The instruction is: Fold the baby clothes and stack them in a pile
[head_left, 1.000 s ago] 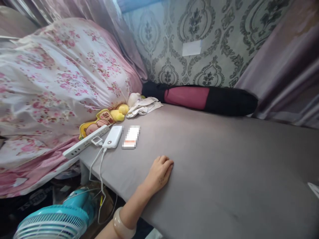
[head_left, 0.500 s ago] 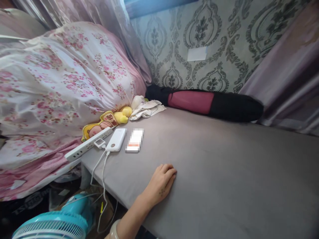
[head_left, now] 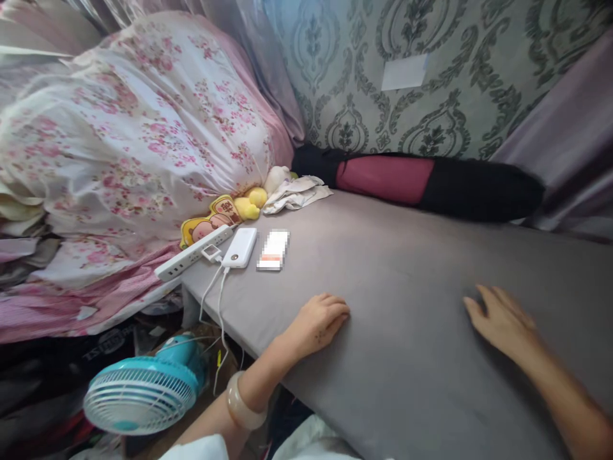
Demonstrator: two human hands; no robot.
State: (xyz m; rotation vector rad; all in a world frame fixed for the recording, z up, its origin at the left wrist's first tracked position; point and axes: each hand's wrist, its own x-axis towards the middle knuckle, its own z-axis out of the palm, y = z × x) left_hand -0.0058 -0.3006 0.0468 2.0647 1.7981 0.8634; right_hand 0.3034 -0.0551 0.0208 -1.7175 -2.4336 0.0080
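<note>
My left hand [head_left: 324,324] rests palm down on the grey cloth-covered surface [head_left: 383,383], fingers loosely bent and holding nothing. A pale bangle [head_left: 243,402] circles that wrist. Farther right, my right hand [head_left: 500,317] is over the same surface, slightly blurred, its thumb apart from the fingers and nothing in it. Beyond my left hand lies a phone [head_left: 274,250], its screen pixelated. To its left is a white power bank [head_left: 240,248] with a white cable plugged in. Beside that, a charger [head_left: 211,253] sits by a white power strip [head_left: 194,254].
A turquoise fan [head_left: 143,390] stands below the surface's left edge, near hanging cables. Yellow plush toys [head_left: 248,206] and a crumpled cloth [head_left: 297,193] lie at the back left. A long black and maroon bag [head_left: 383,179] lies along the wall. Floral bedding [head_left: 158,121] is piled on the left.
My right hand has come into view at the right. The view has tilted down and shifted, showing more of my left forearm and the fan. My left hand stays on the surface.
</note>
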